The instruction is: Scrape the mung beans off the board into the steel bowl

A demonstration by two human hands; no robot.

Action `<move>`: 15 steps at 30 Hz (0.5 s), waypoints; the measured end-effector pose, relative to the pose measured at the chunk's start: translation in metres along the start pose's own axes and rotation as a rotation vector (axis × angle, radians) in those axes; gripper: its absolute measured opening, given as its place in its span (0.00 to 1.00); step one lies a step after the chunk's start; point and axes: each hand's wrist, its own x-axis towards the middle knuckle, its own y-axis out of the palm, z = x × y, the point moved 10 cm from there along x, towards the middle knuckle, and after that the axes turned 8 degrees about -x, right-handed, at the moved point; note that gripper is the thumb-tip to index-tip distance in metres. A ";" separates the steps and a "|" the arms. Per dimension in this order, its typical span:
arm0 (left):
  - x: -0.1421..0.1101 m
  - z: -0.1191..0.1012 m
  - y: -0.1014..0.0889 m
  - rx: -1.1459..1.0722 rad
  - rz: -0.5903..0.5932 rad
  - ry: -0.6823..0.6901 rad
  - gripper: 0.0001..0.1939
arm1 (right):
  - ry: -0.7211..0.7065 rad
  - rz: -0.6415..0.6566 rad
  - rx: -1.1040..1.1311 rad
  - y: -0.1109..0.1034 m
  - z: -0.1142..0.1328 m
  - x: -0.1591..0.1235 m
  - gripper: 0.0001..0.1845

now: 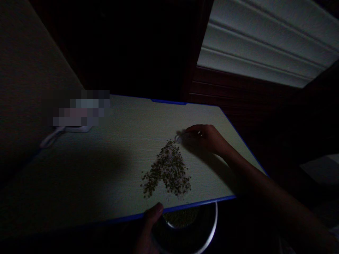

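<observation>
A loose pile of small dark green-brown seeds or beans (169,169), mixed with paler bits, lies spread on a pale tabletop (127,123) with blue edging. Just beyond the pile's far tip, my right hand (205,137) pinches a small pale object with a rounded edge (180,138); dimness hides its kind. At the near edge is my left hand (152,224), its thumb up against the blue edging and its other fingers out of sight. Below that edge, beside my left hand, a round bowl with a shiny rim (215,222) contains similar greenish grains (182,216).
A blurred-out flat item (79,111) with a pale cable (51,137) lies at the tabletop's far left. Dark wooden panelling (212,84) and a pale pleated covering (259,42) stand behind. The room is very dim.
</observation>
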 end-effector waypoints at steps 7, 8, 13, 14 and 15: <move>-0.003 0.001 -0.004 -0.018 -0.057 -0.009 0.36 | -0.046 0.077 0.031 0.007 0.006 -0.048 0.17; -0.003 0.002 -0.005 -0.024 -0.049 -0.026 0.37 | -0.047 0.083 0.032 0.006 0.006 -0.058 0.17; 0.001 0.012 -0.018 0.007 -0.036 -0.105 0.39 | -0.049 0.045 0.031 0.001 0.004 -0.095 0.17; 0.001 0.014 -0.023 0.027 -0.061 -0.122 0.39 | -0.054 0.035 0.032 0.000 0.005 -0.100 0.16; 0.001 0.016 -0.028 0.038 -0.073 -0.139 0.40 | -0.060 0.021 0.031 -0.001 0.007 -0.105 0.16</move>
